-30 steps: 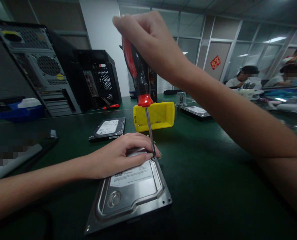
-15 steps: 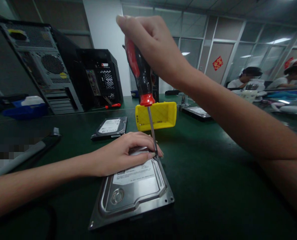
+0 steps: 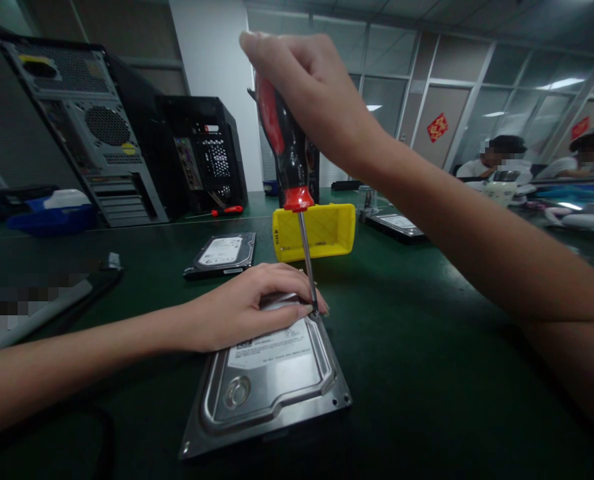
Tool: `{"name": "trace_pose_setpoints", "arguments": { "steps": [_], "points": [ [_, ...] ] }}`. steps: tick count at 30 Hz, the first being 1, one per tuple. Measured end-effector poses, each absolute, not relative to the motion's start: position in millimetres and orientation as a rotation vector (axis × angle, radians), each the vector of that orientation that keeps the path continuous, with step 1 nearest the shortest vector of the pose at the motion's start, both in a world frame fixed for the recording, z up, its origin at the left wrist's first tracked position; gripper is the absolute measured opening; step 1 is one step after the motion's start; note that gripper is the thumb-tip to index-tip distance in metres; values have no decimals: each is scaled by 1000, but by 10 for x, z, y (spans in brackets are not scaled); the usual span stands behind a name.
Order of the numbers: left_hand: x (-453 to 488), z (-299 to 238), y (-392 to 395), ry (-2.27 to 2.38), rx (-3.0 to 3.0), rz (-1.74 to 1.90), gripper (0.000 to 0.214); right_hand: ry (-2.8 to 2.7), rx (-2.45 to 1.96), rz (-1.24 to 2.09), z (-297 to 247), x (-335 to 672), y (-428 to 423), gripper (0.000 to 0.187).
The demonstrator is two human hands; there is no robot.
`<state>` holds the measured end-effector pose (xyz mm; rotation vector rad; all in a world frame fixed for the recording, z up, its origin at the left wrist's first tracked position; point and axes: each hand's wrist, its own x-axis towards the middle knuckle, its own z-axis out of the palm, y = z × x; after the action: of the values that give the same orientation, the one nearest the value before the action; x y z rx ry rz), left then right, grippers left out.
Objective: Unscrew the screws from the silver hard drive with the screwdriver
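Well back on the left, a blue tray (image 3: 51, 222) stands on the dark green worktop (image 3: 451, 373) beside a tall computer case (image 3: 89, 127); nearer lies a pale bar (image 3: 59, 309), partly blurred out. Just right of the case is a smaller black case (image 3: 227, 150), with a small red-handled tool (image 3: 228, 211) at its foot. A second hard drive (image 3: 224, 251) lies label up in front. The silver hard drive (image 3: 277, 390) lies flat and nearest, its label partly covered. Beyond it, a yellow tray (image 3: 334, 230) faces this way with small bits inside, its front crossed by a screwdriver (image 3: 291, 153). Farther right, the forearm hides part of a third hard drive (image 3: 399, 225) near a clear cup (image 3: 367, 200).

The left hand (image 3: 244, 310) lies over the silver drive's far end, thumb and fingers close about the screwdriver's tip; whether they pinch anything, I cannot tell. Above, the right hand (image 3: 311, 80) is clenched round the screwdriver's handle, wrist bent, forearm slanting down rightward. The shaft leans slightly, its tip at the drive's far right corner.
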<state>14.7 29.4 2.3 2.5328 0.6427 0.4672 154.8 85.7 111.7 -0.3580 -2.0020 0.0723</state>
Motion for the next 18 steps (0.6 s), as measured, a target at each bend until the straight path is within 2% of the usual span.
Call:
{"name": "trace_pose_setpoints", "arguments": {
  "steps": [18],
  "points": [
    [157, 24, 292, 639, 2542, 472, 20, -2023, -377, 82, 1110, 1548, 807, 38]
  ]
}}
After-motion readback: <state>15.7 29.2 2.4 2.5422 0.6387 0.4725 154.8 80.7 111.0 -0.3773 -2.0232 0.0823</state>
